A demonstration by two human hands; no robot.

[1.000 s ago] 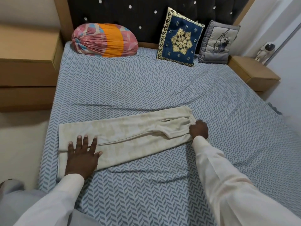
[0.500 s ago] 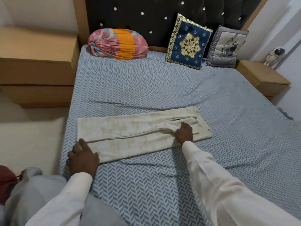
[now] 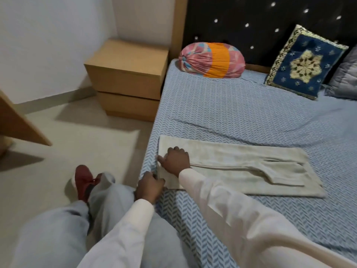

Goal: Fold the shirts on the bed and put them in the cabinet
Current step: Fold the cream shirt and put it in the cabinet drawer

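- While both hands meet at the left end of the shirt (image 3: pixel 241 167), the left hand (image 3: pixel 149 185) is curled round its near corner, right at the edge of the bed (image 3: pixel 251 117).
- The right hand (image 3: pixel 176 161) lies just beyond it on the same end, knuckles up, fingers bent onto the cloth, thumb pointing along the hem. Whether it pinches the cloth or only presses it cannot be told.
- The cream shirt lies flat on the patterned blue sheet as a long narrow band running left to right, with a sleeve folded along its top. Its right end is free, well apart from both hands.
- By the look of it, the lengthwise folds are made and the crosswise fold is in hand.
- The next move calls for both left corners to rise together and land square on the right end, so the sleeve does not slip out.
- No cabinet can be made out for certain; a slanted wooden panel (image 3: pixel 19 122) at the far left may belong to one.
- Farther off stand a wooden drawer unit (image 3: pixel 127 74) beside the bed, a pink and orange bolster (image 3: pixel 211 59) and a blue cushion (image 3: pixel 306 63).
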